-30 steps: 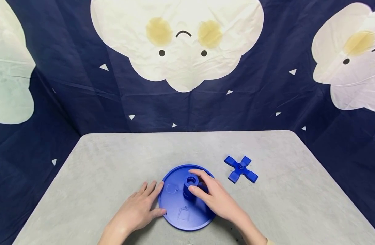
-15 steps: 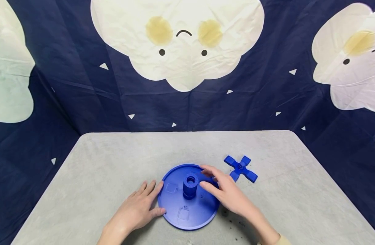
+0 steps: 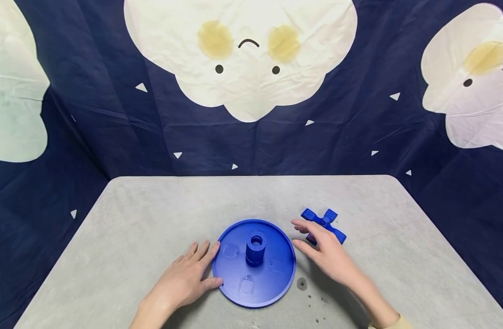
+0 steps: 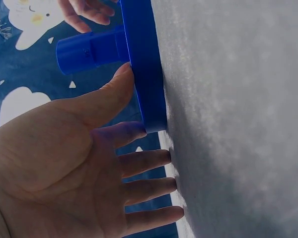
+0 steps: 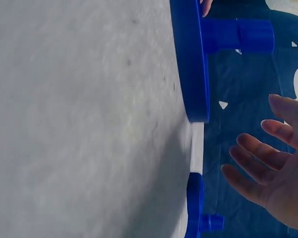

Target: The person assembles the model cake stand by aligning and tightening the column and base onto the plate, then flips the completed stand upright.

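Note:
A round blue disc with a raised rim (image 3: 272, 288) lies flat on the table, and a hollow blue cylinder (image 3: 255, 250) stands upright at its middle. My left hand (image 3: 185, 281) rests at the disc's left edge, fingers spread straight; in the left wrist view the thumb (image 4: 109, 99) touches the rim. To the right of the disc my right hand (image 3: 327, 253) hovers above the table with loosely bent fingers, holding nothing. Partly hidden behind it lies a blue four-armed cross piece (image 3: 339, 236) with a short peg at its centre, seen edge-on in the right wrist view.
The grey table (image 3: 152, 214) has rounded far corners. A dark blue cloth (image 3: 210, 141) with white clouds hangs around its back and sides. Dark specks and a round spot (image 3: 302, 283) mark the tabletop right of the disc.
My right hand has let go of the cylinder and moved right, off the disc and over toward the cross piece. The left hand has stayed at the disc's edge.

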Action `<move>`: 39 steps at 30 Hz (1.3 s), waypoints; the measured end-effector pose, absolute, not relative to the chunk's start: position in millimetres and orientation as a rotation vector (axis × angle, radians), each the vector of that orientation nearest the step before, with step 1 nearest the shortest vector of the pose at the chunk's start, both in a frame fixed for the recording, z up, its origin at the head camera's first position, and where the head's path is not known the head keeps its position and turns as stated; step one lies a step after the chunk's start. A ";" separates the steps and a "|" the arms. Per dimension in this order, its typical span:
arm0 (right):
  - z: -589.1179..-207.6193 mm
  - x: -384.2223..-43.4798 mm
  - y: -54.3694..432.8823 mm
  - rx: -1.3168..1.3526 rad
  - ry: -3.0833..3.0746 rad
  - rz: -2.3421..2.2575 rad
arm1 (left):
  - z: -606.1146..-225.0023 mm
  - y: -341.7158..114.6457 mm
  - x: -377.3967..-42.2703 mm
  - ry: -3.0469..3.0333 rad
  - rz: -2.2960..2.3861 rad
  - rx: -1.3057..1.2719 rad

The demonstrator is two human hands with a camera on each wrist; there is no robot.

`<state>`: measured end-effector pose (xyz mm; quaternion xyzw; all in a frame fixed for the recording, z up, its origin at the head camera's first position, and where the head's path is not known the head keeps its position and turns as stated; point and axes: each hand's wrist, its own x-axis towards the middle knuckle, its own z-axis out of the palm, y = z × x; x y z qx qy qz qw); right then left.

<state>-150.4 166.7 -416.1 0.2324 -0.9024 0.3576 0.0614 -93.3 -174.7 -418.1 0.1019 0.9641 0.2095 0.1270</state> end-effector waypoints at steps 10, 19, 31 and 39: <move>-414.9 -156.8 198.9 0.599 -2.704 0.777 | -417.3 -175.6 -94.4 2.806 0.612 0.300; -416.1 -159.2 224.4 0.552 -2.732 0.575 | -416.1 -175.1 -94.4 2.812 0.601 0.305; -425.5 -164.4 242.9 0.512 -2.836 0.522 | -417.7 -174.7 -93.9 2.807 0.601 0.289; -428.1 -169.2 250.0 0.473 -2.890 0.515 | -416.8 -174.5 -94.3 2.807 0.601 0.298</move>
